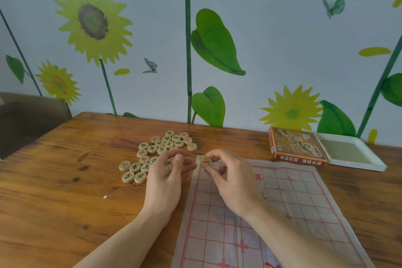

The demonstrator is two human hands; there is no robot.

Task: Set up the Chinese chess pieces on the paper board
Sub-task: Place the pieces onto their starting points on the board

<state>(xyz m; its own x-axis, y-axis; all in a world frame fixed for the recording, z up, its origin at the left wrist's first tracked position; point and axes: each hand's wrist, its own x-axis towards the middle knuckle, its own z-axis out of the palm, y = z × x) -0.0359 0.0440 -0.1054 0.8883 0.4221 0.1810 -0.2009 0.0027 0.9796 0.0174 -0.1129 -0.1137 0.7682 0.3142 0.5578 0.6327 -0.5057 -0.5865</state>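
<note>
Nearest us, translucent red-gridded paper board (pixel 272 213) lies long axis running away, near edge cut off. Right hand (pixel 230 178) pinches round wooden red-character piece (pixel 206 162), face up, over its far-left corner. Left hand (pixel 168 174) curls around another, mostly hidden, beside the wooden-disc pile (pixel 158 152).

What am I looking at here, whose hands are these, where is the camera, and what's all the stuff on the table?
There is no machine here. One camera, worn on a person's head, looks forward and down at their two bare hands. On the brown wooden table lies a white paper board with a red grid, still without pieces set on it. Left of it sits a heap of round pale wooden chess pieces. Farther right are an orange printed box and a white tray beside it. The right hand pinches one round piece with a red character over the board's far edge. The left hand curls round another piece, mostly hidden.
</note>
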